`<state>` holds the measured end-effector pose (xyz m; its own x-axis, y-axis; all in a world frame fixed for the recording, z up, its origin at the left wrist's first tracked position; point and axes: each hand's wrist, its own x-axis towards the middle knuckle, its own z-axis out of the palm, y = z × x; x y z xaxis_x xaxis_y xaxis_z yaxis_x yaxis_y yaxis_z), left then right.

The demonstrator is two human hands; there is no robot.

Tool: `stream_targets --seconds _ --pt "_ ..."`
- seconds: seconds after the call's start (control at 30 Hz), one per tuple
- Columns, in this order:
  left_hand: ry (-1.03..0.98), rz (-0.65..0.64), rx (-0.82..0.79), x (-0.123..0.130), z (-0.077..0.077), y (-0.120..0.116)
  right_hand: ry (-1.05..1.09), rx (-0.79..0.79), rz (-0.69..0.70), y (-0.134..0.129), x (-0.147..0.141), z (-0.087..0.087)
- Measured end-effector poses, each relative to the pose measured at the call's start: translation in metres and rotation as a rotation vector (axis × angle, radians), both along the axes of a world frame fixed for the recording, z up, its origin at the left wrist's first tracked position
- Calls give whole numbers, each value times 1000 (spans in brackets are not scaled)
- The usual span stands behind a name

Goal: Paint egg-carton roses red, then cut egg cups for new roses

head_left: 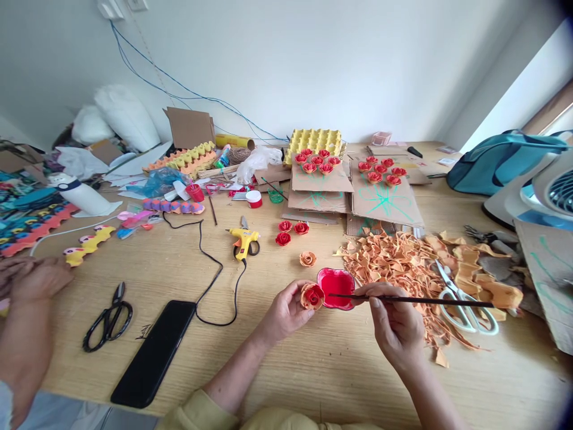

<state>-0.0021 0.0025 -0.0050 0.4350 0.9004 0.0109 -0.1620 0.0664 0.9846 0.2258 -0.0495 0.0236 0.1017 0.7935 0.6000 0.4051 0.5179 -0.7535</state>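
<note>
Your left hand (286, 310) pinches a ruffled orange cardboard rose (312, 296), grip clamped on it above the wood-grain desk (313, 370). Your right hand (394, 325) is closed on a thin dark brush (416, 300), its tip near the rose, beside a glossy red-paint cup (336, 288); curled orange scraps (394, 263) lie behind.

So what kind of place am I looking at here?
Most likely a home craft table. The wooden table holds a hot glue gun, painted egg-carton roses drying on cardboard, and a pile of carton scraps.
</note>
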Motion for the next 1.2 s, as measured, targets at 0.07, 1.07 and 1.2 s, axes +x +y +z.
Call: stream_targets --seconds 0.07,1.07,1.2 --pt "-5 4 10 1 -4 0 -57 -6 -30 1 0 0" --pt "206 14 167 0 0 -1 93 84 44 -1 -6 5" --pt "192 2 150 1 4 -3 23 93 117 -2 -10 3"
